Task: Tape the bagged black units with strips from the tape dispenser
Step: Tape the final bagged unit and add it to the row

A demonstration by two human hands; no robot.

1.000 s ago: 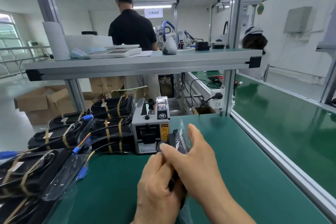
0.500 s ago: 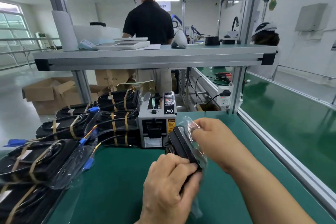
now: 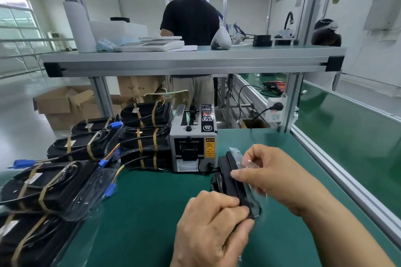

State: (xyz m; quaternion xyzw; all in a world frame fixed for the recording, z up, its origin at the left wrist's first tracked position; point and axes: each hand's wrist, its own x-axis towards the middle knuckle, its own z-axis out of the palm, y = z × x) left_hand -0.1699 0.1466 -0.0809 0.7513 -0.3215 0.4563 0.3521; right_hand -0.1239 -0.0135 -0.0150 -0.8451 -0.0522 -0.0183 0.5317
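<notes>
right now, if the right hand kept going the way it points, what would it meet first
The bagged black unit: the right hand points left and touches it. Beyond that, probably the tape dispenser, though depth is unclear.

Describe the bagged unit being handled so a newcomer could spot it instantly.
Find the grey tape dispenser on the green bench top. Just right of it, the left hand and right hand hold one black unit on edge in a clear bag. Unlike the stacked units left of the dispenser, it shows no tan tape bands.
</notes>
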